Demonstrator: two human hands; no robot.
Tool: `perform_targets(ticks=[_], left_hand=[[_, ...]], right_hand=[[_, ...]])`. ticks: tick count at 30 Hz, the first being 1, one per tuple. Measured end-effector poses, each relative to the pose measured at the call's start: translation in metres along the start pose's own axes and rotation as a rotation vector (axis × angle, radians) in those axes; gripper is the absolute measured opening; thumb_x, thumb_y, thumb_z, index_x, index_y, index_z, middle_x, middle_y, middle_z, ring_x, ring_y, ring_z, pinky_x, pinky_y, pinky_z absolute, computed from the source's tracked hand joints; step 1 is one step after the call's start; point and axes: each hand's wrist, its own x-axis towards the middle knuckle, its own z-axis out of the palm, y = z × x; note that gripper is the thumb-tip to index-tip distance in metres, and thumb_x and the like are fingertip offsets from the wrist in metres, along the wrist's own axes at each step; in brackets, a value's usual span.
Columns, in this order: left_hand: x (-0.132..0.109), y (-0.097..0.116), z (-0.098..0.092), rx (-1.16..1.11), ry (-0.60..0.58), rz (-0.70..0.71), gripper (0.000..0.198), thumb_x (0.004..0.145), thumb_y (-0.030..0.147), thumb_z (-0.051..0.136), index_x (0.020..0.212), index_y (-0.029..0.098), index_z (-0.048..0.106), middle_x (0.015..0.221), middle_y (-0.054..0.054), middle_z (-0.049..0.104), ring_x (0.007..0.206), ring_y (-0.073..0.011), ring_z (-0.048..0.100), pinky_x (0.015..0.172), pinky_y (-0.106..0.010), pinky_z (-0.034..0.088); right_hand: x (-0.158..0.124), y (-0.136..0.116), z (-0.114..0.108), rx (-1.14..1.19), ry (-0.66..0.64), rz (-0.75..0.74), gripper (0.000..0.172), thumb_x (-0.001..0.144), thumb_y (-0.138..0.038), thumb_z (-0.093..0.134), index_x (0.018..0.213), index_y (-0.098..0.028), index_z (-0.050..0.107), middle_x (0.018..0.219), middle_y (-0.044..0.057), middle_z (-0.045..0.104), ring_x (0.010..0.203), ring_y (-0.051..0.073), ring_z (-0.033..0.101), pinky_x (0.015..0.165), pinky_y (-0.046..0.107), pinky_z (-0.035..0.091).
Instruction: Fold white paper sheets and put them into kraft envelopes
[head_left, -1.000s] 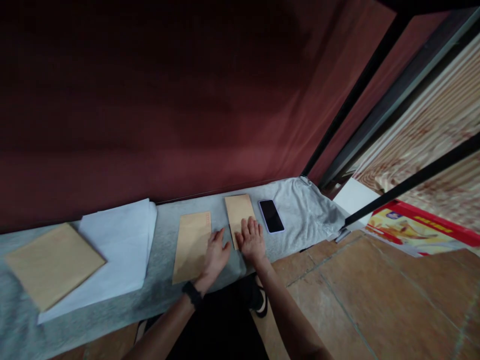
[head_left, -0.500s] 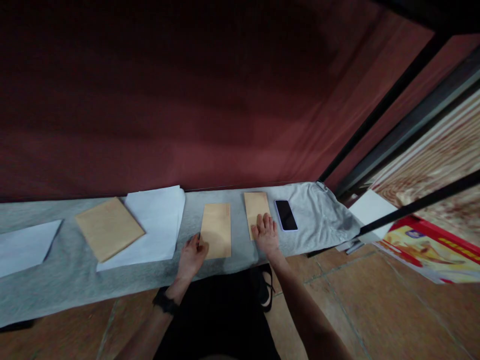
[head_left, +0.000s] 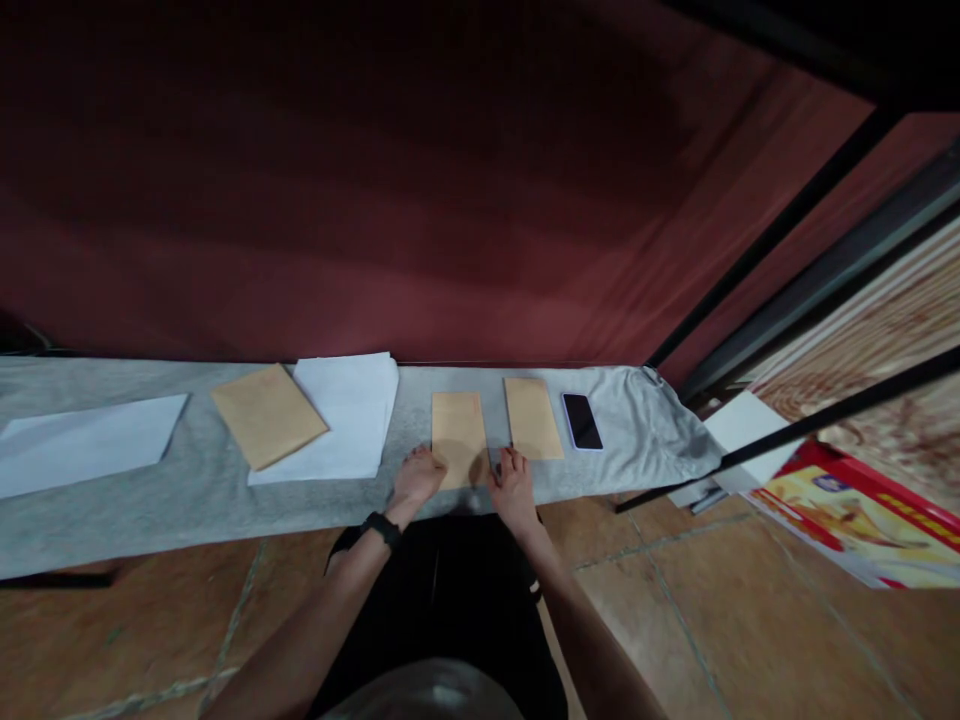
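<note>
A brown paper envelope point(head_left: 459, 432) lies flat between my two hands on the grey cloth. My left hand point(head_left: 418, 478), with a black band at the wrist, has its fingers curled and closed at the envelope's lower left edge. At the lower right edge, my right hand point(head_left: 514, 488) is closed too, with thumb and fingertips at the paper; the exact grip is too small to make out. Just beyond the right fingers lies a second brown envelope point(head_left: 534, 420). A dark-screened phone point(head_left: 582, 421) is to the right of that.
On the left, a larger brown envelope point(head_left: 268, 415) overlaps white paper sheets point(head_left: 349, 400). Another white sheet point(head_left: 90, 440) lies farther left. The grey cloth point(head_left: 225, 515) covers a narrow surface against a dark red wall point(head_left: 420, 270). A black bar point(head_left: 780, 235) and a red-yellow box point(head_left: 862, 510) stand right.
My right hand has left the second envelope and moved left to the edge of the middle one. My left hand stays at that envelope's left edge. The camera view has shifted.
</note>
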Motion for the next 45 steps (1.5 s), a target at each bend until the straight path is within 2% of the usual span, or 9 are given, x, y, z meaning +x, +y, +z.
perform_targets(ticks=[5, 10, 17, 21, 24, 28, 32, 35, 45], left_hand=[[-0.016, 0.012, 0.006, -0.081, 0.073, -0.049, 0.040, 0.075, 0.020, 0.067, 0.113, 0.011, 0.056, 0.123, -0.023, 0.064, 0.125, -0.0353, 0.057, 0.102, -0.041, 0.043], [-0.016, 0.014, 0.007, -0.340, 0.021, -0.077, 0.043, 0.073, 0.013, 0.068, 0.113, 0.011, 0.054, 0.102, -0.014, 0.071, 0.097, -0.0261, 0.069, 0.081, -0.033, 0.051], [-0.025, 0.018, 0.019, -0.759, 0.012, -0.097, 0.046, 0.074, 0.006, 0.064, 0.117, 0.018, 0.055, 0.104, -0.008, 0.073, 0.081, -0.0195, 0.069, 0.062, -0.026, 0.054], [-0.028, 0.025, 0.021, -0.944, 0.037, -0.089, 0.049, 0.081, 0.009, 0.058, 0.128, 0.018, 0.050, 0.110, -0.011, 0.072, 0.082, -0.0199, 0.071, 0.058, -0.027, 0.058], [-0.029, 0.032, 0.018, -1.029, 0.072, -0.049, 0.053, 0.084, 0.010, 0.053, 0.135, 0.022, 0.044, 0.115, -0.009, 0.071, 0.094, -0.0202, 0.072, 0.065, -0.029, 0.061], [-0.032, 0.042, 0.018, -1.136, 0.066, 0.086, 0.053, 0.085, 0.013, 0.054, 0.136, 0.023, 0.044, 0.117, -0.008, 0.071, 0.092, -0.0192, 0.072, 0.070, -0.031, 0.062], [-0.038, 0.049, 0.023, -1.068, 0.028, 0.191, 0.050, 0.082, 0.009, 0.054, 0.131, 0.021, 0.051, 0.118, -0.007, 0.071, 0.098, -0.0182, 0.070, 0.087, -0.034, 0.059], [-0.042, 0.049, 0.027, -0.968, -0.017, 0.207, 0.051, 0.080, 0.006, 0.051, 0.129, 0.020, 0.053, 0.121, -0.008, 0.071, 0.102, -0.0177, 0.070, 0.093, -0.035, 0.056], [-0.024, 0.050, 0.043, -0.871, -0.152, 0.089, 0.047, 0.079, 0.017, 0.062, 0.125, 0.016, 0.056, 0.087, -0.003, 0.074, 0.069, -0.0150, 0.070, 0.067, -0.027, 0.058]], right_hand=[[-0.040, -0.026, 0.012, -0.018, 0.004, -0.054, 0.048, 0.100, -0.027, 0.047, 0.146, -0.012, 0.047, 0.145, 0.019, 0.053, 0.131, 0.032, 0.048, 0.107, 0.048, 0.040], [-0.036, -0.022, 0.007, 0.045, 0.026, -0.047, 0.042, 0.103, -0.028, 0.043, 0.142, -0.016, 0.051, 0.139, 0.017, 0.058, 0.127, 0.029, 0.051, 0.104, 0.046, 0.042], [-0.033, -0.016, 0.005, 0.275, 0.008, -0.008, 0.043, 0.101, -0.031, 0.042, 0.140, -0.016, 0.053, 0.141, 0.018, 0.056, 0.132, 0.028, 0.048, 0.109, 0.049, 0.040], [-0.032, -0.012, -0.002, 0.732, 0.030, 0.299, 0.046, 0.093, -0.044, 0.055, 0.131, -0.018, 0.059, 0.137, 0.014, 0.058, 0.132, 0.026, 0.049, 0.112, 0.045, 0.040], [-0.031, -0.011, -0.007, 1.122, 0.009, 0.599, 0.049, 0.082, -0.053, 0.067, 0.118, -0.019, 0.064, 0.120, 0.010, 0.068, 0.115, 0.025, 0.062, 0.099, 0.040, 0.051], [-0.027, -0.021, -0.012, 1.371, -0.147, 0.669, 0.044, 0.080, -0.057, 0.074, 0.102, -0.019, 0.069, 0.099, 0.009, 0.076, 0.088, 0.022, 0.072, 0.083, 0.039, 0.059], [-0.019, -0.032, -0.018, 1.700, -0.188, 0.789, 0.029, 0.077, -0.044, 0.083, 0.088, -0.021, 0.069, 0.090, 0.003, 0.077, 0.082, 0.015, 0.072, 0.083, 0.029, 0.060], [-0.016, -0.033, -0.020, 1.722, -0.164, 0.834, 0.025, 0.079, -0.040, 0.082, 0.080, -0.019, 0.068, 0.082, 0.002, 0.077, 0.077, 0.014, 0.072, 0.079, 0.025, 0.060], [-0.006, -0.019, -0.015, 1.557, 0.050, 0.934, 0.036, 0.070, -0.042, 0.087, 0.069, -0.019, 0.059, 0.062, 0.002, 0.070, 0.061, 0.020, 0.072, 0.062, 0.032, 0.063]])
